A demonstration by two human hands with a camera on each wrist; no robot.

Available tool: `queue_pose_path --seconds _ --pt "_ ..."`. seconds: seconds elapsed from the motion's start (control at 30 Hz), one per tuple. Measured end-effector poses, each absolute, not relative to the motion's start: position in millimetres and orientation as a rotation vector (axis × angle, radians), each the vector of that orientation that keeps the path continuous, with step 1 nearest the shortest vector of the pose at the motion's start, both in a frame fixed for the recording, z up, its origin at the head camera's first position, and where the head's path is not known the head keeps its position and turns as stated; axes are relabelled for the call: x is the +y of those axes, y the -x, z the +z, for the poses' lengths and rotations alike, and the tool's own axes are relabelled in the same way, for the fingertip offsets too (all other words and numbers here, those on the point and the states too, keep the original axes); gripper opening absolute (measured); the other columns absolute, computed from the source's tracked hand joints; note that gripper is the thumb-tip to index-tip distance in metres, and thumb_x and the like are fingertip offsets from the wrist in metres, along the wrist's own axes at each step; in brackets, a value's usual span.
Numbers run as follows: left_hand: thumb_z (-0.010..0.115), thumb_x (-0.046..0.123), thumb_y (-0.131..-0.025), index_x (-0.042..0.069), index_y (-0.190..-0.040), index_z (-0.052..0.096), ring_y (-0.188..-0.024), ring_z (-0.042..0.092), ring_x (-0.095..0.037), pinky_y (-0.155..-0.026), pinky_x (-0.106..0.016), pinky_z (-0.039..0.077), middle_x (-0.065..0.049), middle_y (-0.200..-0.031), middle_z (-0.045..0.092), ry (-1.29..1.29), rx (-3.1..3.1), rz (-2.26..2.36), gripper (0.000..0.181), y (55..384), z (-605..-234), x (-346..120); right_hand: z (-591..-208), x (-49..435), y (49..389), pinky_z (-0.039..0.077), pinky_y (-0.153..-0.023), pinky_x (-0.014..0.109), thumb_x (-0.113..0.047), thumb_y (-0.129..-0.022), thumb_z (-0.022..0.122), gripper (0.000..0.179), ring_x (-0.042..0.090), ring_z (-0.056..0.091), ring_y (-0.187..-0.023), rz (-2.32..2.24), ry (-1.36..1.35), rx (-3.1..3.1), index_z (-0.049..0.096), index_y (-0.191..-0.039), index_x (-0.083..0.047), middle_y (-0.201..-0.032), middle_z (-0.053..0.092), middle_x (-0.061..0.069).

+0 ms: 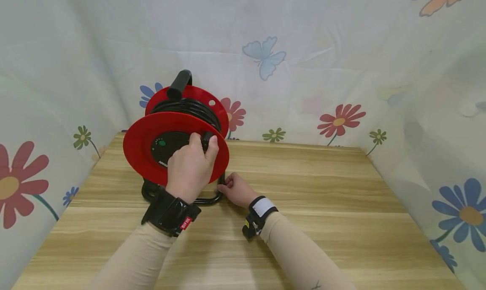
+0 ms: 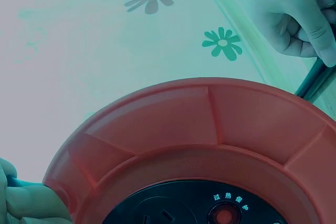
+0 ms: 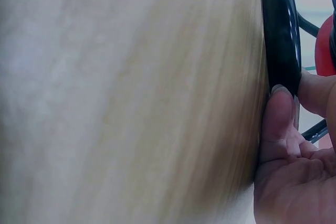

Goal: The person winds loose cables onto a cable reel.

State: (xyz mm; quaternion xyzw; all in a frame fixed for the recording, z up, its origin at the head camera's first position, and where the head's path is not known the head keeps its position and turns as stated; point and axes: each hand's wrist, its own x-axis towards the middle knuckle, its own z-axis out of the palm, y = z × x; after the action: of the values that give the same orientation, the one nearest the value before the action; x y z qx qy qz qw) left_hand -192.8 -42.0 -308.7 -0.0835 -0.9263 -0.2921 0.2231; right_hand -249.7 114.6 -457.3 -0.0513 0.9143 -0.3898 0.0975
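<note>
A cable reel with red discs point(image 1: 138, 144) stands on a black tube frame point(image 1: 206, 200), black cable point(image 1: 190, 107) wound between the discs. My left hand point(image 1: 191, 167) is over the front disc, its thumb and fingers gripping the black winding knob point(image 1: 206, 139) near the rim. Low at the reel's right side, my right hand point(image 1: 239, 190) pinches the frame's foot just above the table; the right wrist view shows its thumb and finger against the black tube point(image 3: 282, 30). A dark socket panel point(image 2: 157, 203) fills the disc's centre, partly hidden by my left hand in the head view.
The reel rests on a wood-grain table point(image 1: 303, 184), towards its back left. Its black carrying handle point(image 1: 180, 85) rises above the discs. A pale curtain point(image 1: 212, 24) printed with flowers and butterflies closes off the back and both sides.
</note>
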Motion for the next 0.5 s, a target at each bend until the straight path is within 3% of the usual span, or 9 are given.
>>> queue_pose_path --seconds 0.5 --pt "0.040 0.042 -0.099 0.002 -0.089 0.048 -0.043 0.049 -0.021 -0.041 -0.034 0.045 -0.010 -0.054 0.055 0.273 -2.565 -0.801 0.042 192.8 -316.4 -37.5 -456.0 115.4 248.8 0.040 -0.057 0.026 -0.030 -0.093 0.060 0.030 0.016 0.052 -0.065 -1.156 0.159 2.710 0.050 -0.103 -0.003 -0.080 0.059 0.007"
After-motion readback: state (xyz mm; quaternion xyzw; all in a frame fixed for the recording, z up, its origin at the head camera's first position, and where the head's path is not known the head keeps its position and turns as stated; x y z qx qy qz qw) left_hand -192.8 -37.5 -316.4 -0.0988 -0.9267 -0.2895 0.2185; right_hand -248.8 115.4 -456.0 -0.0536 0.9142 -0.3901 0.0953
